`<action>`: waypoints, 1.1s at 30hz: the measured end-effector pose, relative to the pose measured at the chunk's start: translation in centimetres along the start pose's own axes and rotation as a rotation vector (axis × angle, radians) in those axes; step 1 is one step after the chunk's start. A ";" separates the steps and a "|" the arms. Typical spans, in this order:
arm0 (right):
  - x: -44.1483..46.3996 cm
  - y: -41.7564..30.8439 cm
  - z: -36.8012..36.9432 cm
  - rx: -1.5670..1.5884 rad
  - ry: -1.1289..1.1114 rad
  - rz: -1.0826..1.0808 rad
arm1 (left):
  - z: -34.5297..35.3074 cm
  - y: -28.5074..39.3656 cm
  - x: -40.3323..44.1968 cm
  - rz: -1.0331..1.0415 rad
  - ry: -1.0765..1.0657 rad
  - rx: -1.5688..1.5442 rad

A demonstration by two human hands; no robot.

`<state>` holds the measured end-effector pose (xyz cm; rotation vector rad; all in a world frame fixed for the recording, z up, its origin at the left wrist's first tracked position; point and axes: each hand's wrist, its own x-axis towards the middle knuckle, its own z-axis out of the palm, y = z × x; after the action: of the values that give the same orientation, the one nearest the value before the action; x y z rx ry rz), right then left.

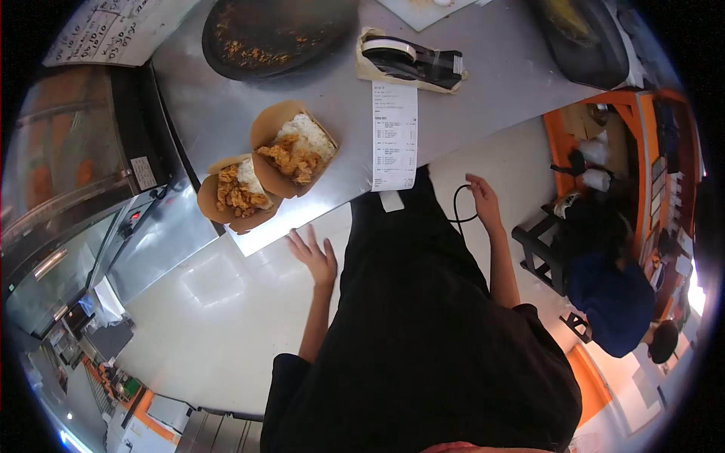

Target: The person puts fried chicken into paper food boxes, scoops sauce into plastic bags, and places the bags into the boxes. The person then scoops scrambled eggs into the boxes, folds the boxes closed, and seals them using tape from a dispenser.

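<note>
My left hand is in the air below the steel table's front edge, its fingers spread and nothing in them. Nearest to it are two open brown takeaway boxes. One box stands at the table's corner, the other box just behind it, touching; both contain white rice and fried chicken. My right hand hangs beside my black clothing, fingers stretched out. A thin black cable loops next to it. A long printed receipt lies on the table, its top end at a tape dispenser.
On the steel table stand a dark round pan with crumbs and a black tray. A glass-fronted cabinet is at left. To the right, a person in dark blue is near a black stool and orange shelving.
</note>
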<state>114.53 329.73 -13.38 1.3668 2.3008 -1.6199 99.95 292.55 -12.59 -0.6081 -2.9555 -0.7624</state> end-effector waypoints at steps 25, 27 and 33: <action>23.0 6.2 -34.6 1.512 0.239 0.133 | 17.2 15.0 -1.4 -0.871 -0.599 -0.744; 24.9 3.8 -34.8 1.681 0.254 0.162 | 19.7 11.0 -4.2 -0.646 -0.668 -0.525; 28.5 0.7 -34.2 1.480 0.362 0.247 | 19.5 11.6 -6.7 -0.323 -0.807 -0.274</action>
<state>112.55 374.16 -11.22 1.9933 0.5480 -3.2556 111.84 308.60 -25.21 -0.5513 -3.7865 -1.2008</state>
